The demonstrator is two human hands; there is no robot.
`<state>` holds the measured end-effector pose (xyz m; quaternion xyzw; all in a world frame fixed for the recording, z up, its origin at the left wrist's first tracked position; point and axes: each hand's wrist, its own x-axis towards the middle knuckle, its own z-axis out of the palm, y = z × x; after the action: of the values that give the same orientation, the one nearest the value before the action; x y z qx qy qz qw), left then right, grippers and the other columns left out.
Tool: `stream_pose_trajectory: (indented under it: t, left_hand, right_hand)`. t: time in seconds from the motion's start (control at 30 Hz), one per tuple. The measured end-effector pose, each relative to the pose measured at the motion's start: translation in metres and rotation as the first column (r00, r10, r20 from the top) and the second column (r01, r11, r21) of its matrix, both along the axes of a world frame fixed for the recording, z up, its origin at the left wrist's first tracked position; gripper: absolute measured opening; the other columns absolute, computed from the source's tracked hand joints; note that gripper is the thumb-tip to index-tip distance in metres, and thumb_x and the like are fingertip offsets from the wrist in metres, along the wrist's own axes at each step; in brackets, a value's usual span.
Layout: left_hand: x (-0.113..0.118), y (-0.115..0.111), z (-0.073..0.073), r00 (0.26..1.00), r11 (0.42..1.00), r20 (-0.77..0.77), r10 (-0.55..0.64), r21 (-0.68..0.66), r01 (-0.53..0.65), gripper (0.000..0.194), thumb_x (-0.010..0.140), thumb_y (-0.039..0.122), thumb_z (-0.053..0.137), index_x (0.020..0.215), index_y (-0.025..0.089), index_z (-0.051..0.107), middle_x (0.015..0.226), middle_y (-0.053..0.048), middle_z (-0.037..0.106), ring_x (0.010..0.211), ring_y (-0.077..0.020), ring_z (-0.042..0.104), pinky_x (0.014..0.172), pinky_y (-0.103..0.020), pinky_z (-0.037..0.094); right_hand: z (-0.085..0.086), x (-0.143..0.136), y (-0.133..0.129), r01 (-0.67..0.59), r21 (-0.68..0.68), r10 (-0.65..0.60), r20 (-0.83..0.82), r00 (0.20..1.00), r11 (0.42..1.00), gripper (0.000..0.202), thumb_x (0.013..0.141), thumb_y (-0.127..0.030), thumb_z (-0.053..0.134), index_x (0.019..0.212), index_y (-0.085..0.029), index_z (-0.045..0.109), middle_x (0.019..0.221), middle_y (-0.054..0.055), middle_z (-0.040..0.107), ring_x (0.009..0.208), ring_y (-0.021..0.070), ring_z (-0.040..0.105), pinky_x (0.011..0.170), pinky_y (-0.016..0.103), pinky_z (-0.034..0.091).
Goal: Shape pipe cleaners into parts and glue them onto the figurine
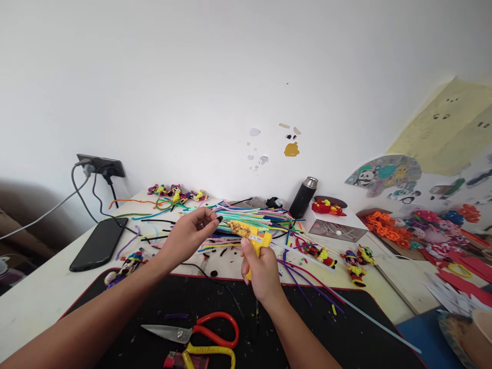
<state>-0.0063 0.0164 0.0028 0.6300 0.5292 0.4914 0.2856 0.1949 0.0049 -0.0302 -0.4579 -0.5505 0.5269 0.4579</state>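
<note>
My right hand (262, 271) is wrapped round the handle of a yellow hot glue gun (246, 233), its nozzle pointing left. A clear glue stick (303, 254) trails out of its back. My left hand (196, 229) pinches a small black piece (220, 219), too small to name, right by the nozzle tip; whether they touch I cannot tell. Behind both hands lies a heap of coloured pipe cleaners (226, 210). Below them, scissors (188, 330) with red and yellow handles rest on a black mat (126, 338).
A phone (99, 244) lies at the left near a wall socket (102, 165) with cables. Finished pipe-cleaner figures (354, 266) stand about the table. A thermos (303, 197) leans beside a white box (338, 226). A red lighter (186, 360) sits by the scissors.
</note>
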Motion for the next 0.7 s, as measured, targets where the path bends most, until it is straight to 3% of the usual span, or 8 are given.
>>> stream_pose_trajectory:
  t: [0.7]
  left_hand:
    - [0.0025, -0.0010, -0.0038, 0.996, 1.000, -0.086, 0.005, 0.019, -0.003, 0.025, 0.090, 0.046, 0.060, 0.087, 0.022, 0.060, 0.073, 0.002, 0.058, 0.065, -0.0163, 0.051, 0.059, -0.027, 0.041]
  right_hand:
    - [-0.0004, -0.0013, -0.0008, -0.003, 0.008, 0.002, 0.020, 1.000, 1.000, 0.068, 0.081, -0.083, 0.058, 0.056, -0.021, 0.050, 0.037, -0.003, 0.044, 0.031, 0.0084, 0.040, 0.035, 0.022, 0.030]
